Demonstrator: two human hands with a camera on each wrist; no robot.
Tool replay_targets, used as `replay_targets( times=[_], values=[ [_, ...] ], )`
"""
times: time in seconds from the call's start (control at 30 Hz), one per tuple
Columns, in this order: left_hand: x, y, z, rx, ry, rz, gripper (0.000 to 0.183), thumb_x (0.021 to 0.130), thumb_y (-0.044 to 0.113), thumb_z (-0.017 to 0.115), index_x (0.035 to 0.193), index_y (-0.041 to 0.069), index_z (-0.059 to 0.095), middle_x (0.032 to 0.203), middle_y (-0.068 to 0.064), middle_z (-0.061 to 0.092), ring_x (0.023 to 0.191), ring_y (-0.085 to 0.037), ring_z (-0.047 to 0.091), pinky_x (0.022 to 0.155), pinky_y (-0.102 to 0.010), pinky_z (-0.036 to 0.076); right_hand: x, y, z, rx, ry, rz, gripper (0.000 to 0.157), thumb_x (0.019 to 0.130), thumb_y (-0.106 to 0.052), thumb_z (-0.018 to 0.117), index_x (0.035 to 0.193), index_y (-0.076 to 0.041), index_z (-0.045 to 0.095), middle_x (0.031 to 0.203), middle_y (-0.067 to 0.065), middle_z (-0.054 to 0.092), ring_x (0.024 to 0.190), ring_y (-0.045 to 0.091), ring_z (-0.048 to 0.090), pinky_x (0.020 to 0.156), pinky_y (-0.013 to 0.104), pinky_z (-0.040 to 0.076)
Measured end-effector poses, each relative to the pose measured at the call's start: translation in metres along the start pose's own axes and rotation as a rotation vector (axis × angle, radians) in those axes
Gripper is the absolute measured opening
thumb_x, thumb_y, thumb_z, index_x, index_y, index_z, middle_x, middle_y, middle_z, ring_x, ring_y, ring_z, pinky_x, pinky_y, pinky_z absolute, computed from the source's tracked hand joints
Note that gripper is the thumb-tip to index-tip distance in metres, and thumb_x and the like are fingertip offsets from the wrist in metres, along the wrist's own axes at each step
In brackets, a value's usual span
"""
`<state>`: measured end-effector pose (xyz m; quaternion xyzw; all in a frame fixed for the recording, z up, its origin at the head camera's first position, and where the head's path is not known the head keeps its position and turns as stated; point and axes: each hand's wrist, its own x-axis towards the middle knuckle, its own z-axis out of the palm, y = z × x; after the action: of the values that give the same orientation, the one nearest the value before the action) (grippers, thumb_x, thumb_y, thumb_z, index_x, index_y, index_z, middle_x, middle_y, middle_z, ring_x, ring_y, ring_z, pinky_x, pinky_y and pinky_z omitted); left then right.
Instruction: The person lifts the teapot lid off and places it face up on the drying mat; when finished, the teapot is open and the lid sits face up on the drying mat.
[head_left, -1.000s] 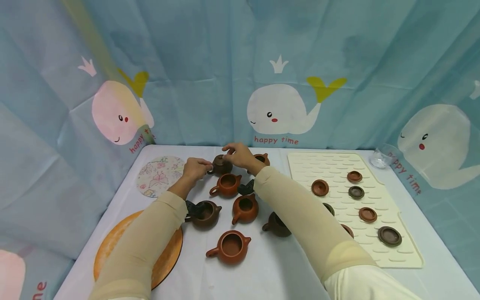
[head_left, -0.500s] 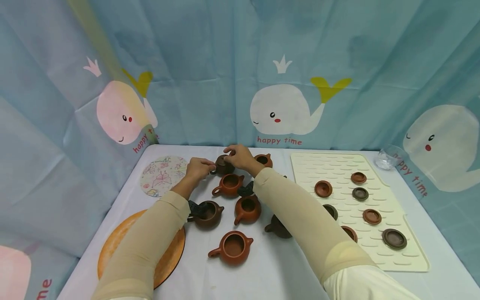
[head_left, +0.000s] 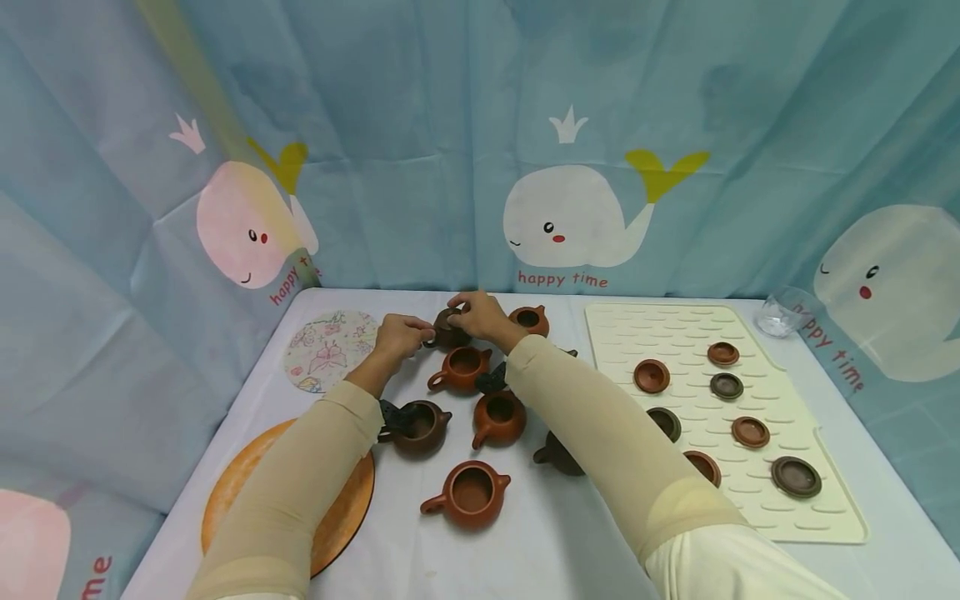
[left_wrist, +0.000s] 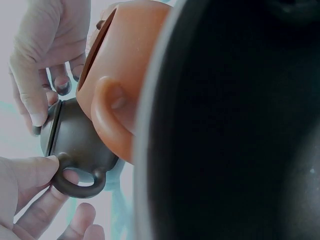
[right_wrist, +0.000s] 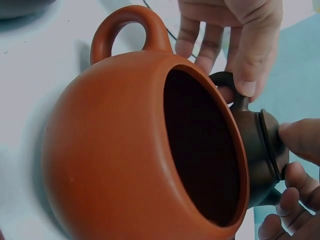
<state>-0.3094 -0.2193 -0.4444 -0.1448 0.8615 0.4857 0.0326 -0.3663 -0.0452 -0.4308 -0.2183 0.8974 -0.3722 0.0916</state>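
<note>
At the back of the table, my left hand (head_left: 401,336) pinches the looped handle (left_wrist: 80,187) of a small dark brown teapot (head_left: 448,336). A matching lid (right_wrist: 272,140) sits on top of this teapot. My right hand (head_left: 482,318) holds the lid, thumb on its top and fingertips at its edge, as the right wrist view shows. Just in front stands a lidless reddish-orange teapot (head_left: 462,367), which looms large in the right wrist view. Another lidless orange teapot (head_left: 529,318) is right of my right hand, partly behind it.
Nearer stand more lidless teapots, among them an orange one (head_left: 471,493) and a brown one (head_left: 422,429). Right, a cream mat (head_left: 622,333) bears several lids (head_left: 797,476); a clear glass cup (head_left: 780,313) stands behind. Left are a floral round mat (head_left: 326,354) and an orange round board (head_left: 352,504).
The view has shifted slightly, so everything sits a bit further right. My right fingers have come down closer around the lid; my left hand keeps its pinch on the handle.
</note>
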Motion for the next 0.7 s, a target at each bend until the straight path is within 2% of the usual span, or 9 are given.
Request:
replay_targets(
  times=[0.23,0.4,0.7],
  values=[
    [-0.0007,-0.0002,-0.0011,-0.018,-0.007,0.009,0.012,0.090,0.017,0.070,0.096,0.008,0.076,0.089,-0.010,0.068,0.073,-0.020,0.055,0.057,-0.032,0.045,0.0012,-0.0030,0.0026,-0.062,0.027,-0.008,0.025,0.093,-0.023,0.066,0.116,-0.013,0.070,0.089,0.003,0.064,0.076,0.019,0.057,0.065,0.029,0.046],
    [-0.0002,-0.0003,-0.0003,-0.016,-0.003,0.007,0.011,0.089,0.016,0.071,0.094,0.009,0.077,0.088,-0.008,0.068,0.073,-0.020,0.055,0.057,-0.032,0.045,0.0030,-0.0024,0.0031,-0.078,0.039,-0.038,0.022,0.094,-0.020,0.065,0.111,-0.010,0.071,0.091,0.003,0.065,0.081,0.018,0.057,0.071,0.030,0.046],
    [0.0023,-0.0021,-0.0013,0.005,-0.003,0.006,0.011,0.088,0.015,0.071,0.095,0.008,0.077,0.087,-0.007,0.068,0.073,-0.021,0.056,0.055,-0.031,0.044,0.0007,0.0019,0.0016,0.030,0.117,-0.044,0.017,0.097,-0.020,0.061,0.102,-0.005,0.067,0.086,0.005,0.062,0.078,0.019,0.056,0.068,0.030,0.046]
  ],
)
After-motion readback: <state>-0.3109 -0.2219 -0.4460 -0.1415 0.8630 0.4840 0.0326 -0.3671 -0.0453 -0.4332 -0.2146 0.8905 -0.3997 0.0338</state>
